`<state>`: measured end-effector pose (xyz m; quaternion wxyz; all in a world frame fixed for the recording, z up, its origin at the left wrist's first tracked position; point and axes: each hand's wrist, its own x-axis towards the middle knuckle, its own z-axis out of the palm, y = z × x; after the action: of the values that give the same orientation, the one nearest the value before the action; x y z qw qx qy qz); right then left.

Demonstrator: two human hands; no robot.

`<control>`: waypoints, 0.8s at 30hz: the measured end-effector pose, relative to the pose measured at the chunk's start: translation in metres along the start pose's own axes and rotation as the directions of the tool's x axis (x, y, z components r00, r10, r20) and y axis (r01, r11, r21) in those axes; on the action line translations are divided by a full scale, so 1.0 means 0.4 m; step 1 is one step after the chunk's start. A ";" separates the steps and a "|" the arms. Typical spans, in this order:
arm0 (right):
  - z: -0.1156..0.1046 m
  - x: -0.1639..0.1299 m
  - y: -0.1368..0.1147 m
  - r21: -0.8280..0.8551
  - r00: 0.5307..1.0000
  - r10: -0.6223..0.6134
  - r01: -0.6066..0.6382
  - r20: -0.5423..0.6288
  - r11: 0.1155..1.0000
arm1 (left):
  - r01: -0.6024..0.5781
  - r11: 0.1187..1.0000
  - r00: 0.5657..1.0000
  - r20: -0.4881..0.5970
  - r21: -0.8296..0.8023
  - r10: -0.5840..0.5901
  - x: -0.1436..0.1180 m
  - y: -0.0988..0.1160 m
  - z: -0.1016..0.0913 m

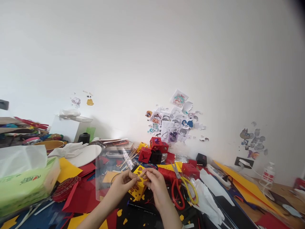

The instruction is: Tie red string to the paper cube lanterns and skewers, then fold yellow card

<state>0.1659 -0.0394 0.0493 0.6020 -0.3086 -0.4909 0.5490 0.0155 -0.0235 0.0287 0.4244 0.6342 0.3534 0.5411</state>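
Observation:
A yellow paper cube with brown spots (pixel 137 193) sits tilted between my two hands, above the dark work surface. My left hand (pixel 125 182) reaches in from the left, thumb and forefinger pinched together at the cube's upper left. From the other side my right hand (pixel 154 182) bends over the cube's top right, its fingertips drawn in near the left ones. Whatever lies between the fingertips is too small to make out. Just below the cube lies a dark marker (pixel 140 206). Small yellow paper scraps (pixel 119 212) are scattered left of it.
Red-handled scissors (pixel 176 190) and yellow-handled scissors (pixel 190 190) lie right of my hands, by a red thread spool (pixel 166 175). Red and black cubes (pixel 144 155) are stacked behind. A tissue pack (pixel 28 181) stands left; white crumpled paper (pixel 207 203) lies right.

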 end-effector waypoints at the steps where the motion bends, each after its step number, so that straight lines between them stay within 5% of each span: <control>1: 0.000 0.002 0.000 -0.021 0.999 -0.016 0.015 -0.035 1.000 | 0.011 1.000 1.000 -0.003 -0.008 -0.011 0.000 0.000 0.000; 6: 0.001 0.006 -0.008 -0.069 0.989 -0.066 0.057 -0.134 0.996 | 0.040 0.998 0.999 -0.008 -0.049 -0.040 -0.004 0.012 0.001; 16: 0.011 -0.015 -0.015 -0.033 0.981 -0.108 0.114 0.162 0.993 | 0.115 0.990 0.985 0.140 -0.086 -0.103 -0.021 0.044 0.019; 24: 0.006 -0.011 -0.010 -0.029 0.988 -0.090 0.095 0.128 0.995 | 0.176 0.962 0.974 0.180 -0.210 -0.139 -0.033 0.058 0.030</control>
<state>0.1654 -0.0449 0.0528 0.5890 -0.2606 -0.5514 0.5302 0.0249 -0.0465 0.0444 0.5627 0.5940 0.3036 0.4882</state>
